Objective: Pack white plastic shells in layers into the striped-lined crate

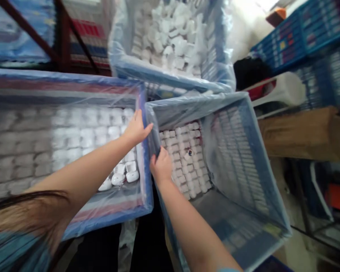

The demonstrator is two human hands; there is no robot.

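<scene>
Both hands grip the near left rim of a tilted blue crate lined with clear plastic. My left hand is closed over the rim's upper corner, fingers curled over the edge. My right hand is closed on the same rim a little lower. Inside the crate, several small white plastic parts lie in rows at its far end. To the left stands a second lined blue crate filled with rows of the same white parts.
A third lined crate heaped with white parts sits behind. Stacked blue crates stand at the upper right, with a wooden board and a white object beside them. Red metal shelving rises at the back left.
</scene>
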